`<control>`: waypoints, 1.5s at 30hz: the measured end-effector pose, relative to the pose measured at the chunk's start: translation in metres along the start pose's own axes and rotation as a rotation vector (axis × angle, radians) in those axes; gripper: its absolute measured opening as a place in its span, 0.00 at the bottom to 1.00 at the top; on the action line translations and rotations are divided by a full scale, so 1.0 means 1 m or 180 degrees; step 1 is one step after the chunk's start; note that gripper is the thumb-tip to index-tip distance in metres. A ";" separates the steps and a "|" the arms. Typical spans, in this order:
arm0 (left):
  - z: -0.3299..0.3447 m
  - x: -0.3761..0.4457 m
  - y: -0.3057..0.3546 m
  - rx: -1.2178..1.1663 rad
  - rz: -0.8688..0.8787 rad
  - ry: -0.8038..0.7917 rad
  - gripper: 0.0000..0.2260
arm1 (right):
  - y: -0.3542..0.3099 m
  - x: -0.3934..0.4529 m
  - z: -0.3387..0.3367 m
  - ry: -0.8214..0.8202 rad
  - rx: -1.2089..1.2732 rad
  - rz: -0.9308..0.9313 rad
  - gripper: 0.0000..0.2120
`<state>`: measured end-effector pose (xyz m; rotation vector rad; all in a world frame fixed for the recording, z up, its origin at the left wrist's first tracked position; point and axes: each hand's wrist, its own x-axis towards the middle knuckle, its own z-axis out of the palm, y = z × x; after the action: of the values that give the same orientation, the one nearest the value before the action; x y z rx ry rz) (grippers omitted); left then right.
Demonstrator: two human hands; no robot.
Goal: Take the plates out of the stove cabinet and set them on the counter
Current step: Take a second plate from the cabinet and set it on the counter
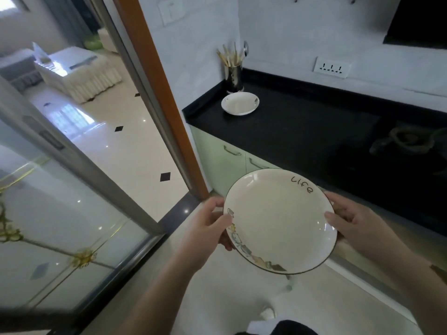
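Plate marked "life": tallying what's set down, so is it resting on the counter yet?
No, the plate is held in the air by the left hand and right hand, short of the counter.

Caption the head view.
Both hands hold a white dark-rimmed plate; another white plate on black counter.

I see both forearms reaching forward. Left hand grips the plate rim, thumb on top; right hand grips the opposite rim, thumb over the edge.
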<state>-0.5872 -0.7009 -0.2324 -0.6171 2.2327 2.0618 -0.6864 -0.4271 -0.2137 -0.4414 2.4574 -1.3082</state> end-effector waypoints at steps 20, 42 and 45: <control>-0.097 0.235 0.063 0.0237 -0.0007 -0.0536 0.08 | -0.063 0.198 0.033 0.0726 0.0196 0.0385 0.18; -0.014 0.507 0.091 0.0982 -0.0335 -0.1830 0.10 | 0.049 0.347 0.033 0.2054 0.0811 0.1806 0.15; 0.011 0.543 0.087 0.1069 -0.0603 -0.1653 0.12 | 0.075 0.380 0.018 0.1877 0.0726 0.1865 0.17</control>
<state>-1.1168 -0.8281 -0.3105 -0.2196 2.0425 1.4895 -1.0301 -0.5577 -0.3381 0.7705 2.5042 -1.5553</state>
